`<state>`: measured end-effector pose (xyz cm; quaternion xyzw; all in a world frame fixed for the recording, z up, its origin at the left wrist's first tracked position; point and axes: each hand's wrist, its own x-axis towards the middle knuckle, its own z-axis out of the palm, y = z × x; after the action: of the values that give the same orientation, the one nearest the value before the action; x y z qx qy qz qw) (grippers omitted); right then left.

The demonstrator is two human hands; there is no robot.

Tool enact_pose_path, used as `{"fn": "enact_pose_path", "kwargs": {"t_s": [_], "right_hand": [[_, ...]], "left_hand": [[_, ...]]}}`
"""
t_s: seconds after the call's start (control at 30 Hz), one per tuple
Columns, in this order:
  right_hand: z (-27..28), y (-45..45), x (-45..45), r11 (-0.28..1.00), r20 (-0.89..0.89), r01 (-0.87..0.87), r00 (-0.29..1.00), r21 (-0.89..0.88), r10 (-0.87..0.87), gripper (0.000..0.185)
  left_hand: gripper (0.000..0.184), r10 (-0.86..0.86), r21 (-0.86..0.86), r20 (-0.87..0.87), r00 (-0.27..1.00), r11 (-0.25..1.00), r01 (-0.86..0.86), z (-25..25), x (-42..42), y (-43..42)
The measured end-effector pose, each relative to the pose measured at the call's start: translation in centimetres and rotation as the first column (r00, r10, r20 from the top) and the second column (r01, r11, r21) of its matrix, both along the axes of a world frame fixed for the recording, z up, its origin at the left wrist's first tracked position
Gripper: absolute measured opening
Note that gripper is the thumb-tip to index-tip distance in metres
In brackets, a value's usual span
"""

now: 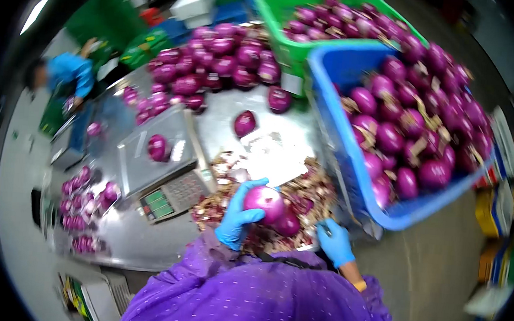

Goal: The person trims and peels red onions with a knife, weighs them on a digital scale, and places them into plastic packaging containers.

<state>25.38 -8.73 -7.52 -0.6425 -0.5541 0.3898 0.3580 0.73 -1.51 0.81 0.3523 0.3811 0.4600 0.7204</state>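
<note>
My left hand (235,218), in a blue glove, is closed round a peeled-looking red onion (267,203) above the table. Another red onion (288,223) sits just beyond it, among dry onion skins (318,192). To the right, my gloved right hand (336,245) has its fingers curled in. A small dark thing shows at those fingers, too blurred to name. One loose red onion (245,123) lies on the metal table (220,127) farther off.
A blue crate (351,189) heaped with red onions stands at the right, a green crate (286,54) behind it. A weighing scale (172,196) with one onion on top is at the left. Onions are piled at the back. Another person (70,76) stands far left.
</note>
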Motion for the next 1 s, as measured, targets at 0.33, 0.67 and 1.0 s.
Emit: {"fn": "enact_pose_path", "kwargs": {"t_s": [0.33, 0.67, 1.0], "right_hand": [[7.9, 5.6, -8.6, 0.954, -0.428, -0.285, 0.853, 0.096, 0.298, 0.050], [0.9, 6.1, -8.6, 0.970, -0.417, -0.056, 0.908, -0.237, -0.049, 0.011], [0.8, 6.3, -8.2, 0.956, -0.405, -0.080, 0.913, -0.284, -0.044, 0.011]], "left_hand": [[0.060, -0.096, 0.005, -0.215, 0.972, 0.995, 0.100, -4.0, -3.7, -1.2], [0.062, 0.185, 0.187, -0.288, 0.939, 0.973, -0.135, -3.3, -8.6, 0.4], [0.080, 0.745, 0.744, -0.653, -0.141, 0.593, -0.308, -3.6, -20.3, 13.8]]}}
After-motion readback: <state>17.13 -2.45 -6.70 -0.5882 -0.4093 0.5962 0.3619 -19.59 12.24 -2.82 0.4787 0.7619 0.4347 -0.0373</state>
